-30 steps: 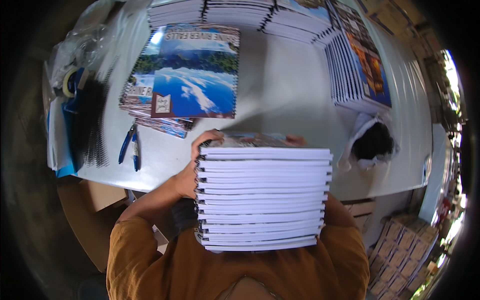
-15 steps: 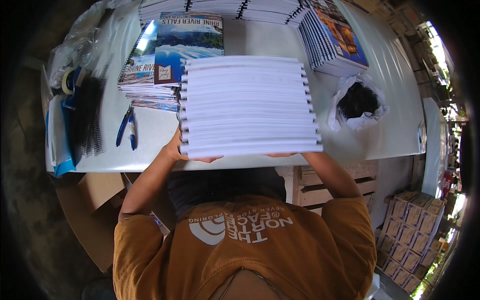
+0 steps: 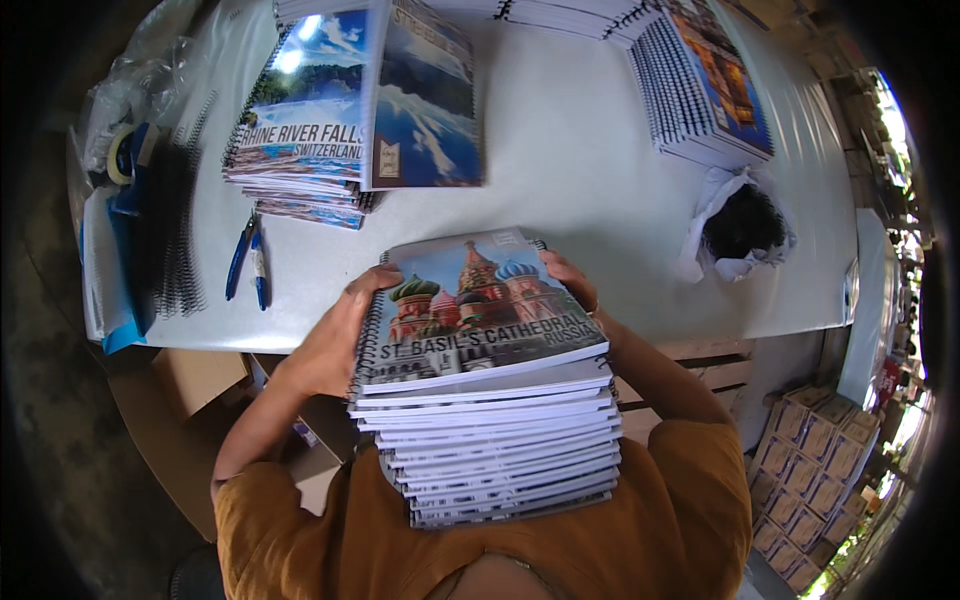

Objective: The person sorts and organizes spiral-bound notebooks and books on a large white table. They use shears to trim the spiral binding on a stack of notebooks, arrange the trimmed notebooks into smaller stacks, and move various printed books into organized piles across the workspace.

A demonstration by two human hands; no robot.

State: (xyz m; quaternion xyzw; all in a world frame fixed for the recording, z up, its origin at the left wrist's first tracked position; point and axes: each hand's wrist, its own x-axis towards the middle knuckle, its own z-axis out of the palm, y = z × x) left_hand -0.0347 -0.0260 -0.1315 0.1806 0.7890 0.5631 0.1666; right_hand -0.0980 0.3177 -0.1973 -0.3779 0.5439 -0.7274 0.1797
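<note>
A thick stack of spiral-bound notebooks (image 3: 495, 440) is held tilted close to my chest, its page edges toward me. The top one's cover (image 3: 470, 315) shows a cathedral with colourful onion domes, and a black coil runs down its left side. My left hand (image 3: 345, 330) presses against the coil side, thumb near the top corner. Around the upper right corner wraps my right hand (image 3: 573, 280), partly hidden behind the stack. On the table beyond lies another pile of notebooks with waterfall covers (image 3: 305, 100). One darker waterfall notebook (image 3: 425, 115) lies across that pile, overhanging its right side.
Pliers with blue handles (image 3: 258, 265) lie left of my hands, near loose black binding coils (image 3: 185, 230) and a tape roll (image 3: 122, 155). At right stand more spiral notebooks (image 3: 700, 90) and a paper-wrapped black bundle (image 3: 742, 225). Cartons (image 3: 815, 440) are stacked below right.
The held stack has turned from showing only white page edges to showing its top cover, and has come off the table's front edge toward my chest. My hands have moved from its bottom to its sides.
</note>
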